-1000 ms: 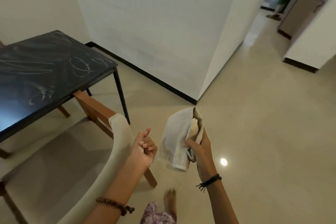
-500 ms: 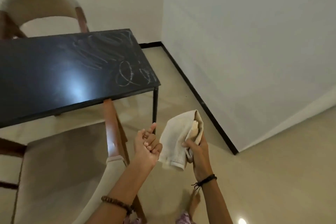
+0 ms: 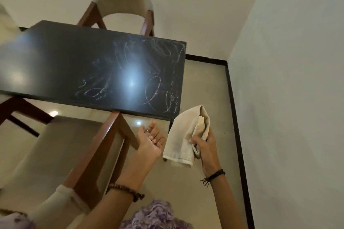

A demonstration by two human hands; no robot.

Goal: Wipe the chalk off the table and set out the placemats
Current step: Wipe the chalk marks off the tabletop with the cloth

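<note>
A person stands at the near right corner of a black table (image 3: pixel 61 65), a folded beige cloth (image 3: pixel 183 135) gripped in the right hand (image 3: pixel 205 145) at lower centre-right of the frame, fingers curled around its bunched upper part while the loose end hangs down. The left hand (image 3: pixel 151 140) is held palm-up just left of the cloth, fingers loosely bent and holding nothing.

The job appears barely begun: white chalk scribbles (image 3: pixel 154 89), loops and smears, cover the right half of the tabletop in mid-frame, and the cloth is not yet touching the surface. The left half of the top looks dark and unmarked, though glare makes that hard to confirm. No placemats are visible anywhere, so both the wiping and the setting-out seem to lie ahead.

The tabletop is glossy enough to mirror a ceiling light as a bright spot at centre. A wooden chair with pale upholstery (image 3: pixel 122 5) stands behind the table at upper centre; a second matching chair (image 3: pixel 61 147) fills the lower left, tucked partly under the near edge. Plain pale walls meet in a corner at upper right, edged by a black skirting board (image 3: pixel 235 113) above a polished beige floor.
</note>
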